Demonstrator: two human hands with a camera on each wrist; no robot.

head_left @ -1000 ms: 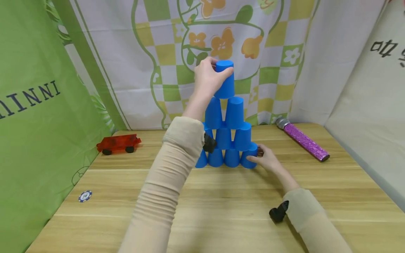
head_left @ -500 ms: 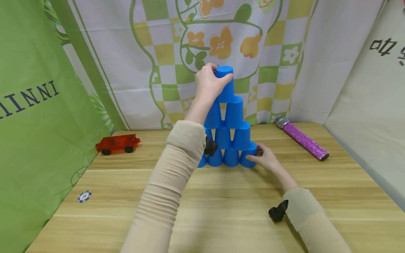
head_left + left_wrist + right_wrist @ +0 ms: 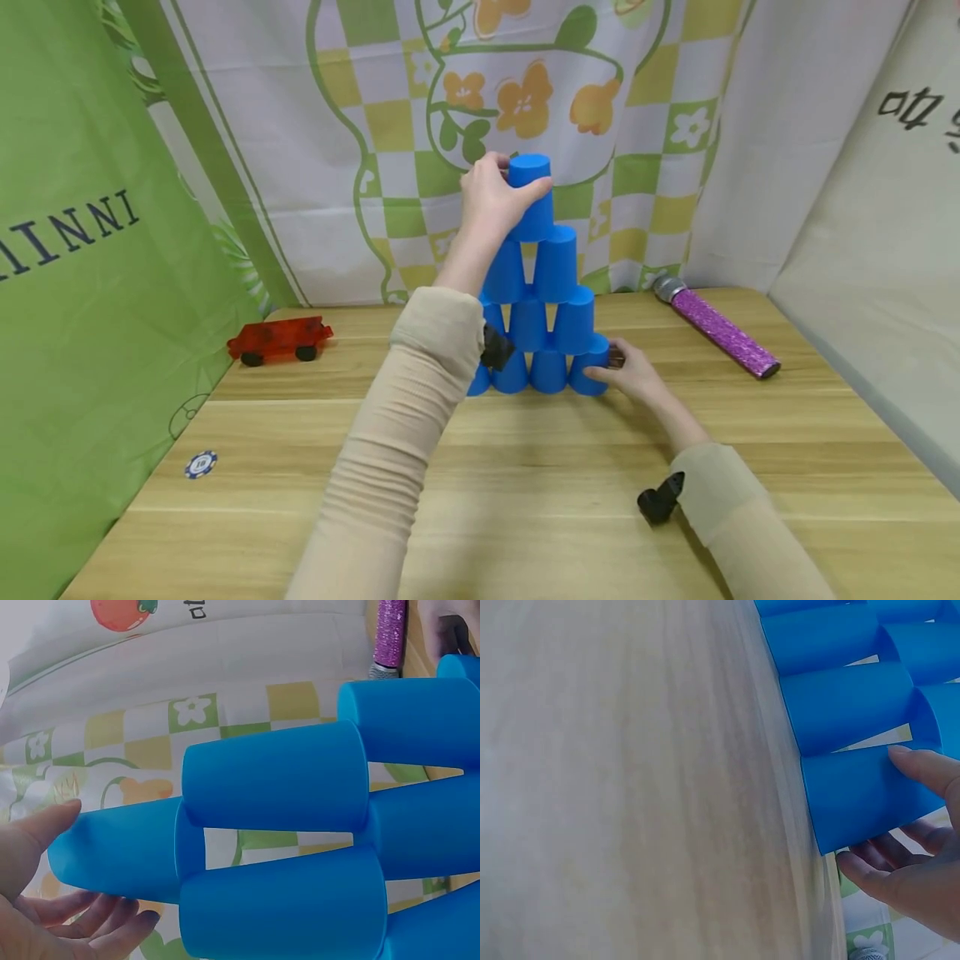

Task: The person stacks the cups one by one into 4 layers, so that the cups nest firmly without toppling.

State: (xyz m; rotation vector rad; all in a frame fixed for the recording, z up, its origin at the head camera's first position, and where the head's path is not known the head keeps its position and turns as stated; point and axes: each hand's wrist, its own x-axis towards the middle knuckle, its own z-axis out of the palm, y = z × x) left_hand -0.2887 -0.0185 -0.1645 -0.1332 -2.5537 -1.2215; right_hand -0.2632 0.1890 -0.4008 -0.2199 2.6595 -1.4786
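Note:
Blue cups (image 3: pixel 557 267) stand upside down in a four-level pyramid on the table. At its peak, my left hand (image 3: pixel 489 198) holds the top cup (image 3: pixel 536 218) between thumb and fingers. In the left wrist view, the rim of that top cup (image 3: pixel 127 847) sits across the two cups below it, and the thumb lies along its side. Low on the right, my right hand (image 3: pixel 637 377) has its thumb and fingers around the end cup (image 3: pixel 587 358) of the bottom row. The right wrist view shows the thumb on that end cup (image 3: pixel 862 791). My left sleeve hides the pyramid's left side.
On the wooden table (image 3: pixel 525 517), a red toy car (image 3: pixel 279 340) lies at the left and a blue-and-white chip (image 3: pixel 201 464) nearer the front. A purple glittery microphone (image 3: pixel 720 329) lies at the back right. A patterned curtain (image 3: pixel 405 125) hangs behind the pyramid.
My left hand has come down a little with the top cup, onto the two cups beneath, and then stayed nearly still. The right hand keeps its place at the bottom end cup.

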